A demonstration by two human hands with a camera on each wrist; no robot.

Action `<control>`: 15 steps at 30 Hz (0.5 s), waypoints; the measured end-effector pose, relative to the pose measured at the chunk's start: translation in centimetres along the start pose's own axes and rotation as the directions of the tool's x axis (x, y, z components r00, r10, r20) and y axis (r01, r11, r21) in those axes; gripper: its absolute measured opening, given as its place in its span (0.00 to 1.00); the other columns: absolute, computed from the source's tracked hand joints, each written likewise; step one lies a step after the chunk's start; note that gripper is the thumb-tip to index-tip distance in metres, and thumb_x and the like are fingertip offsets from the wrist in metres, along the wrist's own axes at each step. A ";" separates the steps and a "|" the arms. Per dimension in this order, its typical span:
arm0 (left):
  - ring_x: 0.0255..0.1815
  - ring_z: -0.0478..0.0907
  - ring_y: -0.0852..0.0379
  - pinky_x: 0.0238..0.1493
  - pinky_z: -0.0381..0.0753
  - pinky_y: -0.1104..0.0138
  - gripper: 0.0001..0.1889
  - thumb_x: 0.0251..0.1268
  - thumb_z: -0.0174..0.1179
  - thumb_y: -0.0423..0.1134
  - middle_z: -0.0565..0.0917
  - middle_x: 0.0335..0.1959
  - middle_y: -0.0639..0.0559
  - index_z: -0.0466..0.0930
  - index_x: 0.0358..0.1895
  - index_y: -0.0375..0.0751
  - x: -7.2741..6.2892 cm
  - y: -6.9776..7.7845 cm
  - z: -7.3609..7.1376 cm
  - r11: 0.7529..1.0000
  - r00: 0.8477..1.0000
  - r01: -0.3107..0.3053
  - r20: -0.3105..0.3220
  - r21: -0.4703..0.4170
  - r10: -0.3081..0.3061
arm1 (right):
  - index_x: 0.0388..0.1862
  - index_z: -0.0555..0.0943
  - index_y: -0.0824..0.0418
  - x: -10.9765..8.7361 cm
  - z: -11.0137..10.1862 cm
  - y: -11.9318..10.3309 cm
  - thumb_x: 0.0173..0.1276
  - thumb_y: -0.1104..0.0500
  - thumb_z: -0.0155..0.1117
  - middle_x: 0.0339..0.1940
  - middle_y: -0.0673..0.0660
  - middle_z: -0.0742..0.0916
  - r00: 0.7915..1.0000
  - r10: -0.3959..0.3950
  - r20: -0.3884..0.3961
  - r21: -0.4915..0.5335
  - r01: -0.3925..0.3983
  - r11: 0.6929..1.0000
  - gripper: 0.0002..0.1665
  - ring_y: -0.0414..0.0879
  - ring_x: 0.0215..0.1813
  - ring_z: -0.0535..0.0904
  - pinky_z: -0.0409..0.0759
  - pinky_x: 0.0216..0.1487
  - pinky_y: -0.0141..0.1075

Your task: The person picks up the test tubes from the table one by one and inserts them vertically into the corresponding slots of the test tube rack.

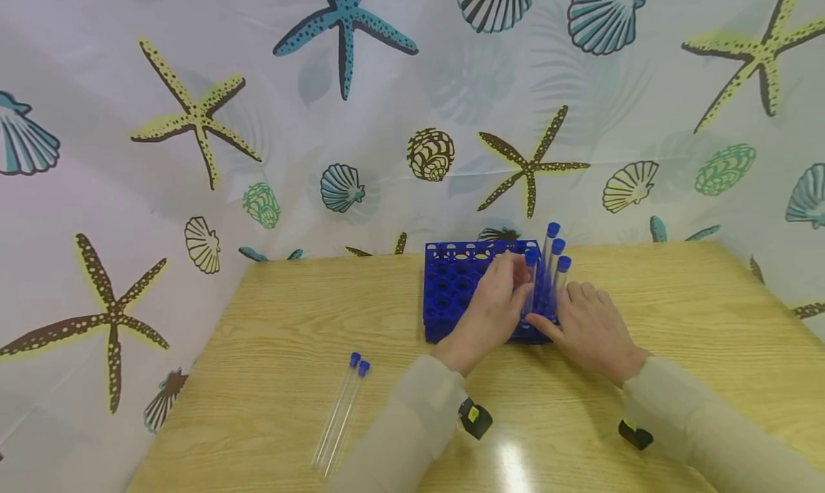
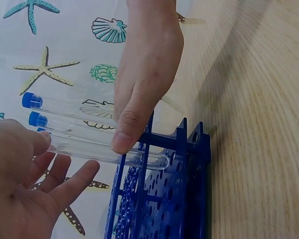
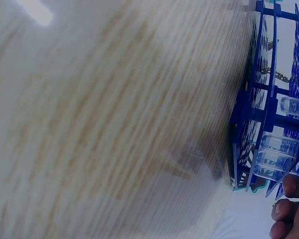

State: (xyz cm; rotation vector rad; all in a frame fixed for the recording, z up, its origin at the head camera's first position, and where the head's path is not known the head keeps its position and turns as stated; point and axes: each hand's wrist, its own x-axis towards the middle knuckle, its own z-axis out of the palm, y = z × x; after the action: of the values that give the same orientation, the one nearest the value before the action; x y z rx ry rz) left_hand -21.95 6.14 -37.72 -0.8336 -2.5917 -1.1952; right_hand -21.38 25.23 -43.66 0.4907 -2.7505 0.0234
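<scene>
My left hand pinches a clear test tube with a blue cap, thumb and fingers near its top. The lower end of this tube, rounded in the left wrist view, sits within the upper tiers of the blue test tube rack. To its right, three more capped tubes stand upright in a row along the rack's right end. Beside them lies my right hand, its thumb stretched across to the lower part of the pinched tube. In the right wrist view its fingertips show near the rack's end.
Two capped test tubes lie side by side on the wooden table, left of my left forearm. Behind the table hangs a white cloth printed with starfish and shells. The rack stands close to that cloth.
</scene>
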 end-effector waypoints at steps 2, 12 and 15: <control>0.46 0.72 0.63 0.49 0.76 0.80 0.11 0.77 0.50 0.38 0.74 0.49 0.52 0.65 0.57 0.44 -0.1 -0.1 0.2 1.000 1.000 0.015 0.012 0.009 -0.015 | 0.35 0.73 0.66 0.0 0.0 0.0 0.71 0.31 0.51 0.23 0.54 0.69 1.000 0.005 0.008 0.003 -0.005 1.000 0.37 0.48 0.26 0.61 0.55 0.30 0.37; 0.48 0.75 0.61 0.51 0.77 0.78 0.11 0.77 0.50 0.37 0.75 0.50 0.51 0.66 0.57 0.42 -0.3 -0.2 0.7 0.998 1.000 0.016 0.020 0.061 -0.018 | 0.35 0.73 0.66 0.0 0.1 0.1 0.71 0.31 0.52 0.24 0.54 0.69 1.000 0.001 0.006 0.005 -0.002 1.000 0.36 0.49 0.27 0.62 0.57 0.30 0.37; 0.49 0.76 0.60 0.50 0.77 0.78 0.10 0.77 0.50 0.37 0.75 0.50 0.50 0.67 0.56 0.42 -0.3 -0.2 0.9 0.997 1.000 0.008 0.006 0.072 -0.008 | 0.35 0.73 0.66 0.0 0.1 0.1 0.71 0.31 0.51 0.24 0.54 0.69 1.000 0.003 0.011 0.003 -0.003 1.000 0.37 0.49 0.27 0.63 0.57 0.31 0.38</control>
State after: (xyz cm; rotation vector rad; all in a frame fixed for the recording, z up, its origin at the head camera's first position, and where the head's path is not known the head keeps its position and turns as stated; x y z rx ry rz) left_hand -21.77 6.54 -38.54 -0.8142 -2.6284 -1.0959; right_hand -21.45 25.32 -43.78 0.4891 -2.7619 0.0260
